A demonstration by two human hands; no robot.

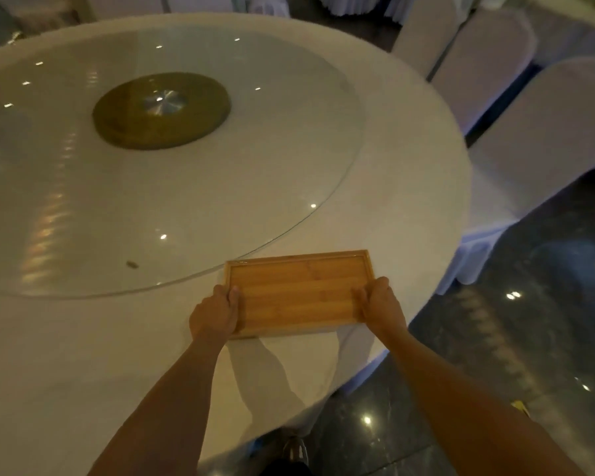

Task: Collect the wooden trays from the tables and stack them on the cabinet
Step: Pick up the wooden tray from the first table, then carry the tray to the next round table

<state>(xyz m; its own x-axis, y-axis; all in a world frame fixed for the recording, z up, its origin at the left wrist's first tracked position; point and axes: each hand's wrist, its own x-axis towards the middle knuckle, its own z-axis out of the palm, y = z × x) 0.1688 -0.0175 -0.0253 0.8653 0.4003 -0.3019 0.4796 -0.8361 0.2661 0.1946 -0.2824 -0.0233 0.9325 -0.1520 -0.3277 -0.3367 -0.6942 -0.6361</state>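
Observation:
A rectangular wooden tray [298, 292] with a low raised rim sits at the near right part of a round table with a white cloth [83, 338]. My left hand [215, 314] grips the tray's left short end, thumb on top. My right hand [380, 302] grips its right short end the same way. The tray's far left corner lies just at the edge of the glass turntable [186, 207]. The tray holds nothing. No cabinet is in view.
The glass turntable has a round dark base [161, 110] at its centre. Chairs in white covers [488, 56] stand at the right of the table. A dark glossy floor [495, 338] runs along the right and bottom. My shoe shows at the bottom.

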